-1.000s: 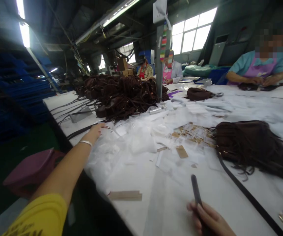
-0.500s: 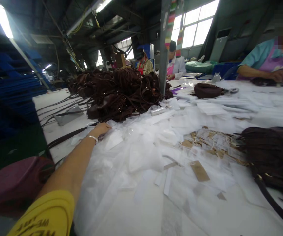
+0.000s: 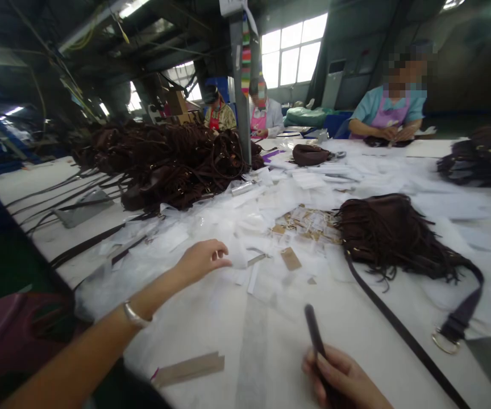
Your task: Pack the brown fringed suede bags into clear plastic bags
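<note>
My left hand (image 3: 204, 258), a silver bangle on its wrist, hovers over white tissue sheets (image 3: 228, 227) at the middle of the table. Its fingers are bent and the thumb stands apart, with nothing visible between them. Low in the picture, my right hand (image 3: 341, 375) is closed around a slim dark strip with a rounded end (image 3: 313, 329); its lower part is hidden by the fingers. Beyond that hand lies a dark brown fringed bag (image 3: 388, 233), its strap (image 3: 403, 324) running to the front edge. A brown card tag (image 3: 290, 259) rests between the hands.
A heap of brown bags (image 3: 164, 159) sits at the back left beside a metal post (image 3: 242, 91). Small tags (image 3: 309, 222) are piled mid-table. More bags (image 3: 484, 156) are stacked at the right. Several co-workers sit across the table, one in a purple apron (image 3: 388, 113).
My left hand has drawn back from the far left tissue toward the middle. My right hand has come into view with the dark strip. The view has turned right.
</note>
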A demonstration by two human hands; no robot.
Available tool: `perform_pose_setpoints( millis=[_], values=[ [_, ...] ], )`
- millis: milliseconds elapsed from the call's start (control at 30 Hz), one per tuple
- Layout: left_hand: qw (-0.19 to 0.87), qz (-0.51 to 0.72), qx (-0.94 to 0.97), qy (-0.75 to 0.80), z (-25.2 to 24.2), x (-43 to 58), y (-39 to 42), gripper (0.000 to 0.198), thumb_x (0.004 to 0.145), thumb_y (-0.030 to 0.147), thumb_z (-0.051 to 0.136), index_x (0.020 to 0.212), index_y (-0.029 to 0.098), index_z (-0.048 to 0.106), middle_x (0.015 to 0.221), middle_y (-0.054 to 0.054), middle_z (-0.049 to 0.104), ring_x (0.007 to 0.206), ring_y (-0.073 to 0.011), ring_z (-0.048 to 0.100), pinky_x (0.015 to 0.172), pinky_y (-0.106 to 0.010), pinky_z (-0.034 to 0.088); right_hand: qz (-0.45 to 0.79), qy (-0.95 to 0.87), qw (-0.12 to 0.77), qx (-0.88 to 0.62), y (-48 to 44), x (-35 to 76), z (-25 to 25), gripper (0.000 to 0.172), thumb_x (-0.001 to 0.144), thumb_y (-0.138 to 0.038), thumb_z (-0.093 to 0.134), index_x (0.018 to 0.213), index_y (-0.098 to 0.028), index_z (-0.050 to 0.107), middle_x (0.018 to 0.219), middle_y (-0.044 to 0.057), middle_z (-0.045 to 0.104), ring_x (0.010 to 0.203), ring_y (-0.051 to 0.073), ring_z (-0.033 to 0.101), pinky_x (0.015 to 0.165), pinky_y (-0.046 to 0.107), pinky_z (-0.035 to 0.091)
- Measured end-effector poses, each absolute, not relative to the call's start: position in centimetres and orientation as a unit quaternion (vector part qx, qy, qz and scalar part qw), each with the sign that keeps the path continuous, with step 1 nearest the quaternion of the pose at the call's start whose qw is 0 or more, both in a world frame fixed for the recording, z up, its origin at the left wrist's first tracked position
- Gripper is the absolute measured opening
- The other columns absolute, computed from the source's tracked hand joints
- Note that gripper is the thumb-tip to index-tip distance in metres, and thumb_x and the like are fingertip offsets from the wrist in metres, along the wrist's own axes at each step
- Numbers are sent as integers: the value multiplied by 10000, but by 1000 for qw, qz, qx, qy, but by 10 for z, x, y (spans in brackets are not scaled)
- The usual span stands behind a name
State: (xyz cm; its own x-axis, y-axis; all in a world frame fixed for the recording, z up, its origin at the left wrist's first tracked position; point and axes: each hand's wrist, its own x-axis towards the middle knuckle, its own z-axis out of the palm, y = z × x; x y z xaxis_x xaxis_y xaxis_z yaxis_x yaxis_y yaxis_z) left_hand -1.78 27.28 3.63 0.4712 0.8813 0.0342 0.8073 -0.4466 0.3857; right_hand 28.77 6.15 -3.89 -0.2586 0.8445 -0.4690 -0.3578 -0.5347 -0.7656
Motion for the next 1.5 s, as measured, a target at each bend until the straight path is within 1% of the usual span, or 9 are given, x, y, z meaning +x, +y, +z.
perform_pose_setpoints(
  millis=[133,300,500,633,900,1133,1267,1367,1500],
  values=[
    [42,106,834,540,4,21,253,367,784,395,734,1108,247,643,1126,-52,665,1005,-228,627,745,-288,467,742,-287,423,-434,59,286,-20,371,755,-495,760,860,-141,725,703,38,621,581,96,478,575,203,356],
    [34,89,819,566,-2,31,268,115,853,317,649,913,244,715,944,-26,700,916,-207,642,745,-275,450,745,-314,434,-398,56,287,-15,332,775,-449,763,862,-131,723,653,13,595,585,88,493,582,193,378],
    [38,106,810,576,5,33,269,314,815,321,677,1123,261,697,1133,-45,698,1048,-237,614,796,-283,444,760,-326,439,-352,55,288,-17,316,774,-429,770,839,-123,726,680,16,611,588,74,519,593,187,399],
    [57,117,794,594,5,35,269,162,814,326,649,892,240,762,921,-60,753,886,-255,663,738,-308,445,763,-328,446,-333,54,289,-21,309,780,-416,766,845,-116,727,699,24,621,596,77,537,601,193,410],
    [104,254,753,598,35,19,272,187,807,359,616,790,218,738,977,-88,743,995,-275,641,840,-335,455,764,-325,462,-312,53,290,-24,290,767,-394,779,846,-119,730,774,37,636,608,79,547,595,199,424],
    [222,352,728,544,94,11,257,467,914,515,443,1039,112,644,756,-42,672,598,-122,562,577,-237,455,709,-368,502,-331,52,292,-27,320,790,-459,741,878,-151,737,855,60,674,586,91,526,599,240,440],
    [298,258,781,484,108,20,211,398,808,486,652,989,136,707,700,-35,683,545,-113,532,497,-210,402,599,-488,535,-342,52,298,-27,300,828,-483,697,919,-206,768,1217,106,643,998,222,615,876,343,481],
    [328,118,859,376,96,39,158,296,872,415,609,981,171,737,776,-47,723,646,-136,610,590,-215,452,506,-602,525,-326,50,300,-23,272,835,-490,690,940,-257,785,1545,42,361,1388,302,355,1112,426,327],
    [273,63,924,259,68,64,98,216,931,318,551,966,226,743,847,-23,744,754,-140,666,710,-209,450,420,-722,458,-302,43,296,-19,250,841,-463,693,975,-273,787,1603,20,242,1473,316,183,1178,473,182]
  ],
)
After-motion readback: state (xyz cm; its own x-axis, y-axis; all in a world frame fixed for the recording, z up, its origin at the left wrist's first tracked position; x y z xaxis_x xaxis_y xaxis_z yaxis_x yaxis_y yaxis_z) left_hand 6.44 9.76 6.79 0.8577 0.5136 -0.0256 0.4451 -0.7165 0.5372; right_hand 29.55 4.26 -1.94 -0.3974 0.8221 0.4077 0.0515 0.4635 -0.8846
